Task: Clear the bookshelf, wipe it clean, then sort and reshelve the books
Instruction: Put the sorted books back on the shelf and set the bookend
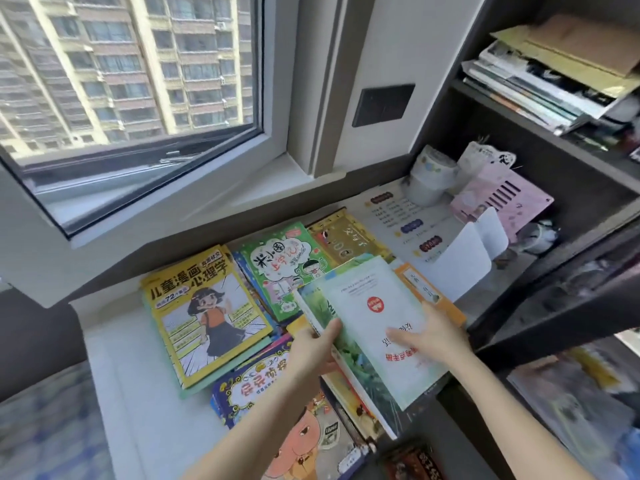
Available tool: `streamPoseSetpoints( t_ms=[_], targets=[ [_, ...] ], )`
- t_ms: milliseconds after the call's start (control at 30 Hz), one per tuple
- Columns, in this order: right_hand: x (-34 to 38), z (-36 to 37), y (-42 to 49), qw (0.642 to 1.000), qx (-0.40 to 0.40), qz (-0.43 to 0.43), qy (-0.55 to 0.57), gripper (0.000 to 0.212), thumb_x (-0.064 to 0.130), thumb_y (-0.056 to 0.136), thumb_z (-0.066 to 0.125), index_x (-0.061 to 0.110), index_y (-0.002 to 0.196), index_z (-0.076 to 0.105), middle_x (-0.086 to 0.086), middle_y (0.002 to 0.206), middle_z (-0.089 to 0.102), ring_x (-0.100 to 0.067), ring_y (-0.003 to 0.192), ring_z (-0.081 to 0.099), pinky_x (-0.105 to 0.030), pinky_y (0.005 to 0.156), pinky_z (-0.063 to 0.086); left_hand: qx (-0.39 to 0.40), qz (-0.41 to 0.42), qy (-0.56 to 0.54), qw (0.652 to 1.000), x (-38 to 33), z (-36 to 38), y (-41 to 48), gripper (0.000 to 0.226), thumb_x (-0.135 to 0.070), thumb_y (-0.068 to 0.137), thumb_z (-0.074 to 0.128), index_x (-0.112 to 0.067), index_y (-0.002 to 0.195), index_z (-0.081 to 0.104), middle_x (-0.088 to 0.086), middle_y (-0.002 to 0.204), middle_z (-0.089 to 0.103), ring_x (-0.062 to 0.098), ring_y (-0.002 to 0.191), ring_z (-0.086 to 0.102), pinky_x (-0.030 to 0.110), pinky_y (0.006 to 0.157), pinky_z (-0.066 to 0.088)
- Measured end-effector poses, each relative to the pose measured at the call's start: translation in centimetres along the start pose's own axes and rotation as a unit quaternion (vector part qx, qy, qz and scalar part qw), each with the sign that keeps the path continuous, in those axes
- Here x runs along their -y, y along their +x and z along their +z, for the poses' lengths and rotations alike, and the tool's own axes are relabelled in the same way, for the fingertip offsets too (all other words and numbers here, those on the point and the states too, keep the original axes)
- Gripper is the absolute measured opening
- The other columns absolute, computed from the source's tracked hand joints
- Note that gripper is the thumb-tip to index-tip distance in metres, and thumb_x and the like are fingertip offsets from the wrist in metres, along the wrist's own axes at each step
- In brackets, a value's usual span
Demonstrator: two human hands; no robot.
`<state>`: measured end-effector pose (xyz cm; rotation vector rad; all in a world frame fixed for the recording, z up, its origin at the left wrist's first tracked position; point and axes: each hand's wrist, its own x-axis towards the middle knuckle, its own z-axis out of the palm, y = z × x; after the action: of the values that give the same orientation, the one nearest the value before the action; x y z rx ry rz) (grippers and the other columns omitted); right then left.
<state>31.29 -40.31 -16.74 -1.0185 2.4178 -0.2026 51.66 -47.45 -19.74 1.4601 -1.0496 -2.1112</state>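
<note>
- 2 books are held together just above the white desk top, left of the dark bookshelf. A pale green book with a red badge lies on top, and a leafy green book shows under it on the left.
- The left hand grips the left edge of the pair, thumb curled on top and the other fingers hidden beneath.
- The right hand rests on the pale green cover near its right edge, fingers fairly straight and slightly spread. Whether the thumb hooks the edge I cannot tell.
- Around and under the held pair, more books lie flat on the desk top:
  - a yellow comic book at the left
  - a green cartoon book beside it
  - a gold book farther back
  - an orange book by the right hand
  - a blue book with ornate lettering
  - a book with an orange cartoon face, nearest the person
- 2 white bookends stand upright where the desk top meets the bookshelf.
- Behind them are a printed sheet, stacked rolls of tape and a tilted pink box.
- 1 shelf up, a stack of magazines lies flat under brown cardboard.
- At the far left, a window looks onto apartment blocks, with a dark wall plate to its right.
</note>
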Motion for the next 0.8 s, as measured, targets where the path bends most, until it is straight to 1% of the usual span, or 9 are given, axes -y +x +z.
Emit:
streamPoseSetpoints(
  t_ms=[100, 167, 267, 367, 467, 600, 667, 733, 800],
  targets=[
    [0.9, -0.6, -0.4, 0.998, -0.018, 0.015, 0.056, 0.059, 0.06, 0.058, 0.08, 0.021, 0.097, 0.058, 0.007, 0.091, 0.068, -0.017, 0.082, 0.067, -0.041, 0.073, 0.057, -0.11, 0.006, 0.037, 0.993, -0.1, -0.1, 1.1, 0.043, -0.053, 0.092, 0.052, -0.01, 0.088, 0.053, 0.004, 0.079, 0.054, 0.019, 0.069, 0.053, 0.028, 0.059, 0.038],
    [1.2, -0.4, -0.4, 0.993, -0.012, 0.022, 0.112, 0.043, 0.042, 0.068, 0.083, 0.017, 0.092, 0.057, 0.004, 0.086, 0.068, -0.019, 0.077, 0.068, -0.044, 0.071, 0.058, -0.145, 0.008, 0.012, 0.989, -0.3, -1.1, 1.9, 0.054, -0.063, 0.086, 0.051, -0.01, 0.085, 0.046, 0.01, 0.084, 0.049, 0.022, 0.074, 0.052, 0.033, 0.064, 0.036],
    [1.5, 0.1, -0.2, 0.988, -0.024, 0.012, 0.15, 0.024, 0.025, 0.079, 0.076, 0.014, 0.086, 0.056, 0.0, 0.082, 0.067, -0.021, 0.072, 0.067, -0.044, 0.068, 0.058, -0.106, -0.024, -0.02, 0.994, -0.7, -2.2, 2.1, 0.072, -0.072, 0.068, 0.066, -0.01, 0.099, 0.051, 0.009, 0.097, 0.062, 0.028, 0.09, 0.066, 0.043, 0.078, 0.053],
    [1.4, -0.3, 0.0, 0.984, -0.093, -0.029, 0.152, 0.006, 0.01, 0.09, 0.06, 0.009, 0.085, 0.058, -0.003, 0.082, 0.064, -0.026, 0.073, 0.061, -0.032, 0.058, 0.048, -0.072, -0.042, 0.003, 0.996, -0.6, -2.6, 2.5, 0.094, -0.072, 0.053, 0.076, -0.01, 0.119, 0.05, 0.01, 0.11, 0.066, 0.027, 0.094, 0.068, 0.048, 0.085, 0.056],
    [1.9, -2.5, -0.8, 0.97, -0.184, -0.039, 0.152, 0.011, 0.009, 0.094, 0.05, 0.011, 0.097, 0.061, -0.007, 0.087, 0.062, -0.029, 0.078, 0.053, -0.032, 0.059, 0.035, -0.099, -0.026, 0.044, 0.994, -1.4, -3.0, 2.1, 0.071, -0.059, 0.073, 0.072, -0.008, 0.117, 0.049, 0.011, 0.11, 0.063, 0.027, 0.097, 0.065, 0.042, 0.083, 0.055],
    [3.2, -6.0, -1.6, 0.945, -0.272, -0.069, 0.171, 0.045, 0.026, 0.085, 0.037, 0.005, 0.115, 0.062, -0.018, 0.104, 0.066, -0.029, 0.081, 0.05, -0.031, 0.065, 0.031, -0.113, 0.006, -0.021, 0.993, -3.3, -4.9, 1.1, 0.052, -0.041, 0.08, 0.075, -0.006, 0.111, 0.051, 0.016, 0.107, 0.065, 0.031, 0.091, 0.068, 0.049, 0.08, 0.058],
    [3.4, -7.3, -1.5, 0.941, -0.287, -0.071, 0.166, 0.038, 0.018, 0.09, 0.04, 0.006, 0.119, 0.062, -0.019, 0.112, 0.065, -0.027, 0.082, 0.046, -0.03, 0.065, 0.027, -0.12, 0.011, -0.033, 0.992, -4.7, -6.4, 0.1, 0.042, -0.032, 0.086, 0.07, -0.001, 0.109, 0.053, 0.018, 0.098, 0.068, 0.03, 0.079, 0.069, 0.043, 0.07, 0.06],
    [3.4, -8.2, -1.5, 0.94, -0.296, -0.063, 0.159, 0.031, 0.009, 0.093, 0.043, 0.008, 0.116, 0.063, -0.018, 0.107, 0.065, -0.026, 0.08, 0.042, -0.032, 0.063, 0.026, -0.12, 0.009, -0.05, 0.992, -6.3, -8.4, -1.0, 0.03, -0.026, 0.092, 0.063, 0.002, 0.101, 0.057, 0.015, 0.076, 0.071, 0.025, 0.059, 0.069, 0.032, 0.052, 0.057],
    [3.2, -8.8, -1.5, 0.94, -0.299, -0.043, 0.157, 0.028, 0.005, 0.092, 0.044, 0.011, 0.111, 0.064, -0.014, 0.098, 0.063, -0.028, 0.079, 0.043, -0.032, 0.062, 0.027, -0.109, -0.008, -0.094, 0.99, -7.4, -10.6, -2.1, 0.023, -0.024, 0.097, 0.054, -0.001, 0.099, 0.056, 0.011, 0.061, 0.069, 0.022, 0.047, 0.066, 0.03, 0.044, 0.054]
  ],
)
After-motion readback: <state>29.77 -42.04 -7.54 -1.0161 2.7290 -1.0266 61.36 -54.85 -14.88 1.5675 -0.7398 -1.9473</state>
